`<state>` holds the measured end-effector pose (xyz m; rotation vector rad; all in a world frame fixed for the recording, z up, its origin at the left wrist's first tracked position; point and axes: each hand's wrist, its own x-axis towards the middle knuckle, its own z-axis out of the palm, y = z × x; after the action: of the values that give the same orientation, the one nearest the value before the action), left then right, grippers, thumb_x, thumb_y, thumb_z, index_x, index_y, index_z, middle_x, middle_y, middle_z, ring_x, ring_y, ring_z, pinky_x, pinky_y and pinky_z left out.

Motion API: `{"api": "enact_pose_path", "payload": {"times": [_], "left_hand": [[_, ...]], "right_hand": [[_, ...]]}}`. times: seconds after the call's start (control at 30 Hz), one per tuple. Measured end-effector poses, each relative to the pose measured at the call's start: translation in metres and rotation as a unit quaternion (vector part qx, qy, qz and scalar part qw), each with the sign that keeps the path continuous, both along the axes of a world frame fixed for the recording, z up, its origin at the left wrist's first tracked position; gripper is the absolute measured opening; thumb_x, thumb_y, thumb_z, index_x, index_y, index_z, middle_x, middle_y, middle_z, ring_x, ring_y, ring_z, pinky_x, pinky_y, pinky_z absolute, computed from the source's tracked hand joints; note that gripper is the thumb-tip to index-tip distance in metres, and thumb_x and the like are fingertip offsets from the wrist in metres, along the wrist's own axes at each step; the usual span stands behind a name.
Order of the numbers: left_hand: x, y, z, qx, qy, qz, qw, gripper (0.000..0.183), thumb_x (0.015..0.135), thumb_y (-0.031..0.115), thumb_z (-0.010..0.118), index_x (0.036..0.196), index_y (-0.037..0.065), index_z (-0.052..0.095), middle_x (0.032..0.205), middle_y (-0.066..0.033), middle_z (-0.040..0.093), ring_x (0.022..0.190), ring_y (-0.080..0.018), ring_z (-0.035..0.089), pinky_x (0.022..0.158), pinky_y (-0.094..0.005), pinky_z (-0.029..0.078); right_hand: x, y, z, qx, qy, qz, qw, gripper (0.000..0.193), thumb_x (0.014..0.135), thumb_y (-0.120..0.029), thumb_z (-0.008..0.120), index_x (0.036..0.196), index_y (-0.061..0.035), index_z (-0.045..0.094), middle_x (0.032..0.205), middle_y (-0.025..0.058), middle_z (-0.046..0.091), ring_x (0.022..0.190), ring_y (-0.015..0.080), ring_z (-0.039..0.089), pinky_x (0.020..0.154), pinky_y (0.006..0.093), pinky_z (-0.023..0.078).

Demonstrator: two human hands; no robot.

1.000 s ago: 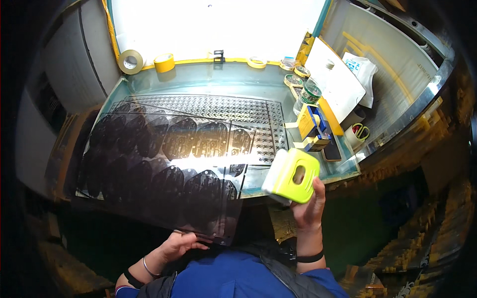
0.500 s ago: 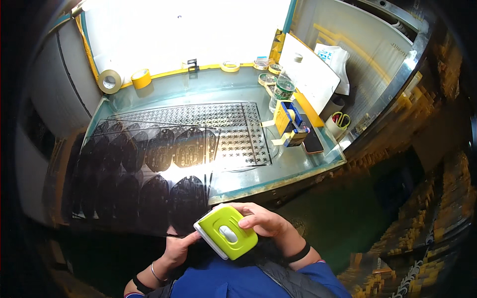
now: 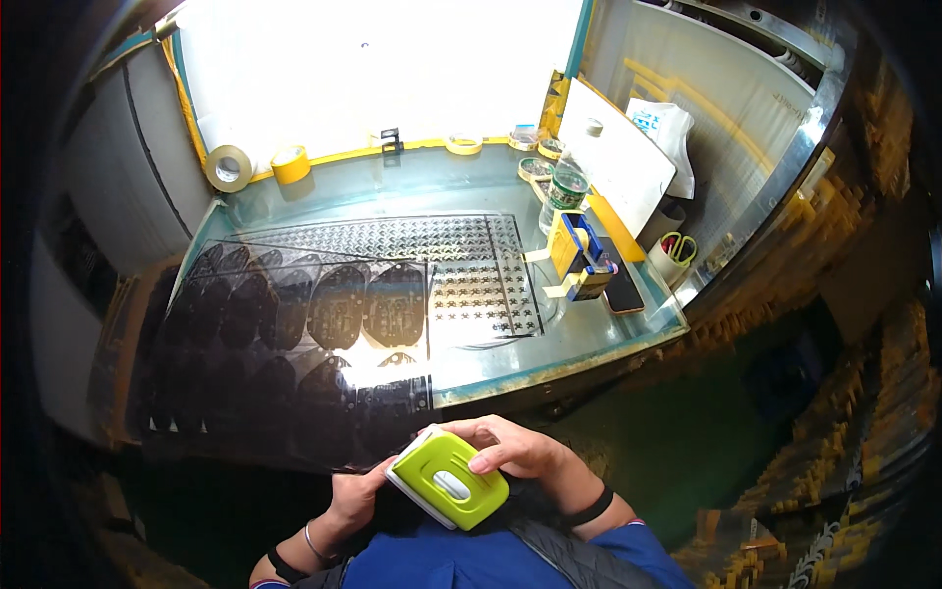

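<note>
Lime-green plastic handheld tool (image 3: 449,489), white-edged, is held close to the body: gripped from above by the right hand (image 3: 520,454), fingers curled over its top, and steadied at its left end by the left hand (image 3: 355,499). Beyond, a dark film sheet (image 3: 285,344) overhangs the glass table (image 3: 589,339). Farther: blue tape dispenser (image 3: 579,257), yellow tape rolls (image 3: 257,167).

Glossy lime plastic handheld tool (image 3: 449,478), shiny dark film sheet (image 3: 294,344), glass tabletop (image 3: 471,187)
</note>
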<state>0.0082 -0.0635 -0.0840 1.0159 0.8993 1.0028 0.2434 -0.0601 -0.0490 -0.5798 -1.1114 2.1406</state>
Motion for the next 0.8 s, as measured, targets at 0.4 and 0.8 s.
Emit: {"api": "enact_pose_path", "payload": {"times": [0.4,0.8], "left_hand": [[-0.009,0.031,0.054,-0.065,-0.065,-0.010,0.996,0.015,0.083,0.006,0.056,0.097,-0.001,0.058,0.087,-0.0107,0.063,0.076,-0.0188,0.063,0.063,-0.0263,0.052],[-0.002,0.033,0.053,-0.059,-0.099,-0.019,0.993,0.015,0.080,0.005,0.061,0.095,0.000,0.060,0.088,-0.0109,0.063,0.078,-0.0182,0.063,0.063,-0.0253,0.053]], "right_hand": [[0.010,-0.006,0.020,-0.038,0.125,-0.355,0.926,0.064,0.075,-0.033,0.061,0.123,0.0019,0.038,0.115,0.0142,0.052,0.102,0.0244,0.054,0.087,0.0370,0.045],[-0.021,0.004,0.020,-0.037,0.103,-0.401,0.909,0.058,0.085,-0.036,0.050,0.127,-0.0008,0.032,0.125,0.0141,0.045,0.114,0.0252,0.046,0.096,0.0404,0.038]]}}
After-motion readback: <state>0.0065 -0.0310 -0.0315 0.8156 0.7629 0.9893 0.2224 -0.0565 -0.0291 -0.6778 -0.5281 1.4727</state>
